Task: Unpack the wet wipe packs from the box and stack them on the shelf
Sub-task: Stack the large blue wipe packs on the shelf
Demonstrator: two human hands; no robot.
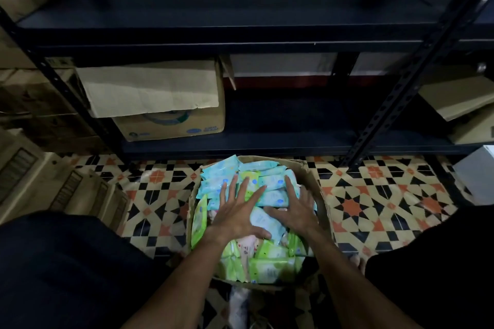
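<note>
An open cardboard box (322,195) stands on the tiled floor in front of me, filled with several wet wipe packs, blue ones (270,181) toward the far side and green ones (270,267) nearer me. My left hand (236,211) lies flat on the packs with fingers spread. My right hand (294,208) rests beside it, fingers straight over the blue packs, thumb on a pale blue pack (263,222) between the two hands. The dark metal shelf (267,139) stands just beyond the box.
A cardboard carton (165,104) with an open flap sits on the lower shelf's left side. More boxes (459,104) stand at the right and stacked cartons (40,181) at the left. My dark-clothed knees flank the box.
</note>
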